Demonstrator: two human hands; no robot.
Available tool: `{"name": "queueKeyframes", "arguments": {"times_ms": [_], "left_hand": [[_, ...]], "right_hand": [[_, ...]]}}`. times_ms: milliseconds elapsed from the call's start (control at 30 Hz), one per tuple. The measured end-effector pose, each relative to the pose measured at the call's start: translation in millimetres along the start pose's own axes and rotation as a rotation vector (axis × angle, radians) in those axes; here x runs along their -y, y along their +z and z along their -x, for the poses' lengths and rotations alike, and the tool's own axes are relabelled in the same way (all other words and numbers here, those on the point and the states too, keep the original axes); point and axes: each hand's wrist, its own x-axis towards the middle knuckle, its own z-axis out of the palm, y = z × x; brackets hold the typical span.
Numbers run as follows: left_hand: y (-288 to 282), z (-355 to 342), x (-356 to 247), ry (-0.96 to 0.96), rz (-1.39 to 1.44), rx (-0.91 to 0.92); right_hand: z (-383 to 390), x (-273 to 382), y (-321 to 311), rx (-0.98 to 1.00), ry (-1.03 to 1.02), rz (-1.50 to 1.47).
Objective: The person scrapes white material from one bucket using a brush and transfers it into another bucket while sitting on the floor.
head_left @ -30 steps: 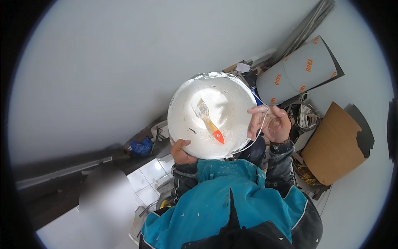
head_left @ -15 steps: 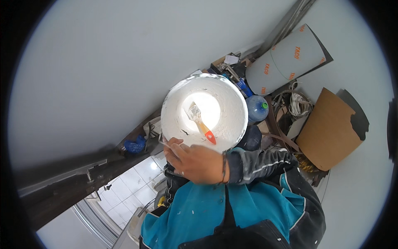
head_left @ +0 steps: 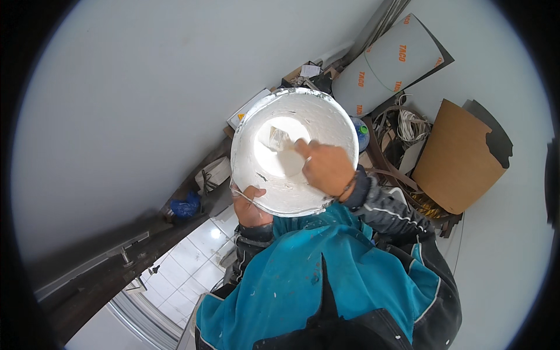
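"Right hand (head_left: 328, 168): clearance?"
"Reaches into the bucket (head_left: 332, 118) over its four-o'clock rim; open room toward twelve. Grips the brush (head_left: 277, 139), bristles at the hand's ten."
"Left hand (head_left: 252, 212)?"
"Clamps rim, seven o'clock."

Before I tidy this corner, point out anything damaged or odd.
The brown sheet at right looks damaged: its right edge is ragged and notched, unlike its straighter left edge. The teal jacket is also speckled with white.
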Motion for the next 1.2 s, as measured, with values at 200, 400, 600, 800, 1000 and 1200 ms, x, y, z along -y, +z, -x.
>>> {"name": "queueKeyframes", "arguments": {"times_ms": [200, 400, 600, 800, 1000, 1200], "left_hand": [[9, 2, -2, -0.025, -0.029, 0.082], [11, 0, -3, -0.083, -0.053, 0.107], [9, -6, -7, -0.003, -0.137, 0.12], [15, -12, -19, -0.048, -0.197, 0.092], [25, -9, -17, -0.131, -0.154, 0.078], [14, -12, -10, -0.075, -0.159, 0.1]], "right_hand": [[-17, -18, -26, -0.251, -0.098, -0.512], [-20, -22, -2, -0.269, -0.342, -0.449], [5, -39, 10, -0.018, -0.401, -0.469], [7, -40, -4, -0.209, -0.106, -0.807], [-28, -44, 37, -0.269, 0.225, -1.164], [-31, -37, 46, -0.215, 0.177, -0.894]]}}
